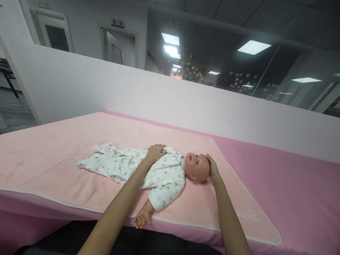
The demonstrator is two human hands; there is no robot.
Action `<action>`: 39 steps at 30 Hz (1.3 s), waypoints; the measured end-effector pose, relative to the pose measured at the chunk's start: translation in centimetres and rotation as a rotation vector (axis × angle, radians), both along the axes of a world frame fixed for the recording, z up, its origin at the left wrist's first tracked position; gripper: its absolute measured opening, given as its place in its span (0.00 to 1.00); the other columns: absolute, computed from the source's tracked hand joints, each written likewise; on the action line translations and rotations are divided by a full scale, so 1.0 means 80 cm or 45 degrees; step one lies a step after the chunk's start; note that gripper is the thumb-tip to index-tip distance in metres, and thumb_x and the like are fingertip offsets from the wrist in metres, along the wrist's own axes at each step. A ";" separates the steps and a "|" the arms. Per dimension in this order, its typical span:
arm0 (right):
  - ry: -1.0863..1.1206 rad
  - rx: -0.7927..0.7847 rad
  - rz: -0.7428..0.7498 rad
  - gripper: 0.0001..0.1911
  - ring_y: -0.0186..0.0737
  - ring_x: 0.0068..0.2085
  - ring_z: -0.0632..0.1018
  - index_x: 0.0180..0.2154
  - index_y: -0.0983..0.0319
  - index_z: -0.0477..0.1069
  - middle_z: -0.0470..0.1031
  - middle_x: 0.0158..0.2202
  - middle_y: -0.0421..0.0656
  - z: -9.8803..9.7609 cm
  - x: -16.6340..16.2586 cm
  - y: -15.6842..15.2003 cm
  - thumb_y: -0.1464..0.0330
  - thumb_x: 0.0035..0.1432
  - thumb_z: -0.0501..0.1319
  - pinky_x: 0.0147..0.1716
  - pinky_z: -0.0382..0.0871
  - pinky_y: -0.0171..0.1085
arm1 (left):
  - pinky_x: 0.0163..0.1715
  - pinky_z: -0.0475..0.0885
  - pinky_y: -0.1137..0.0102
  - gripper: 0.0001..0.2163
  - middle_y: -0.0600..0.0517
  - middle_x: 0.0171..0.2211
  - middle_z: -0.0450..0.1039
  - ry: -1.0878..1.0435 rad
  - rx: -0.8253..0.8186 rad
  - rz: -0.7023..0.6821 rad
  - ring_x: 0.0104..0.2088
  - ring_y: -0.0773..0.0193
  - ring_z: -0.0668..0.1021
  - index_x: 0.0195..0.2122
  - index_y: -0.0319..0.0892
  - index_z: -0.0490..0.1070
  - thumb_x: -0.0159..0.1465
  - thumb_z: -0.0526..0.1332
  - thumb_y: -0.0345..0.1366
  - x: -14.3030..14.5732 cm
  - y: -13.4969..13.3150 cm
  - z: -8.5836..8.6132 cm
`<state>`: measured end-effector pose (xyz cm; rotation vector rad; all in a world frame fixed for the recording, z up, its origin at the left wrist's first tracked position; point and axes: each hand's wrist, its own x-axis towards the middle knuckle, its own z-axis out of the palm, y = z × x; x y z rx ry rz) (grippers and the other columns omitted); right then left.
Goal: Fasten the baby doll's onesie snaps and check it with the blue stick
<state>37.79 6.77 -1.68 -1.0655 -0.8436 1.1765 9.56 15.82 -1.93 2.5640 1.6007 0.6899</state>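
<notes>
A baby doll [170,166] lies on its back on a pink blanket [207,205], its head to the right and its legs to the left. It wears a white printed outfit [117,163]. My left hand [156,153] rests flat on the doll's chest with the fingers stretched out. Cupped against the crown of the doll's head [198,166] is my right hand [211,168], its fingers extended and partly hidden behind the head. One doll arm [143,214] hangs toward the near edge of the blanket.
Under the blanket a darker pink cover [292,184] spreads over the table. A white low wall [159,95] runs along the far side, with glass [223,53] above it. At far left stands a dark table leg [12,83].
</notes>
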 end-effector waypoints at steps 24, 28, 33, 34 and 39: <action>-0.424 0.392 -0.422 0.12 0.42 0.37 0.75 0.27 0.62 0.72 0.76 0.31 0.43 0.008 -0.005 0.000 0.60 0.45 0.60 0.42 0.65 0.41 | 0.49 0.60 0.65 0.17 0.48 0.53 0.64 -0.277 -0.019 -0.456 0.52 0.55 0.66 0.35 0.44 0.74 0.59 0.52 0.49 0.030 -0.065 0.026; -0.738 0.601 -0.737 0.12 0.41 0.36 0.73 0.30 0.61 0.71 0.75 0.30 0.43 0.029 -0.039 -0.021 0.60 0.51 0.55 0.41 0.64 0.41 | 0.37 0.64 0.67 0.18 0.49 0.30 0.72 -0.477 0.002 -0.281 0.34 0.61 0.72 0.28 0.41 0.71 0.62 0.45 0.44 0.031 -0.055 0.022; -1.693 0.436 -0.410 0.15 0.43 0.39 0.71 0.30 0.59 0.72 0.76 0.32 0.46 0.048 -0.121 -0.036 0.64 0.57 0.48 0.46 0.55 0.43 | 0.32 0.63 0.70 0.16 0.54 0.22 0.67 -0.876 -0.235 -0.136 0.28 0.65 0.69 0.23 0.40 0.66 0.59 0.48 0.45 0.024 -0.031 0.015; -1.876 0.390 -0.366 0.17 0.43 0.38 0.72 0.29 0.60 0.73 0.76 0.31 0.47 0.049 -0.136 -0.032 0.65 0.58 0.47 0.46 0.53 0.44 | 0.31 0.63 0.71 0.16 0.54 0.22 0.67 -0.960 -0.303 -0.135 0.28 0.65 0.69 0.23 0.39 0.66 0.58 0.49 0.45 0.023 -0.028 0.015; -2.381 0.136 -0.218 0.16 0.46 0.36 0.74 0.27 0.65 0.73 0.76 0.29 0.52 0.049 -0.180 0.004 0.68 0.57 0.48 0.40 0.52 0.44 | 0.31 0.64 0.71 0.17 0.52 0.26 0.71 -1.263 -0.560 -0.280 0.31 0.63 0.71 0.28 0.38 0.71 0.54 0.54 0.48 0.020 -0.029 0.016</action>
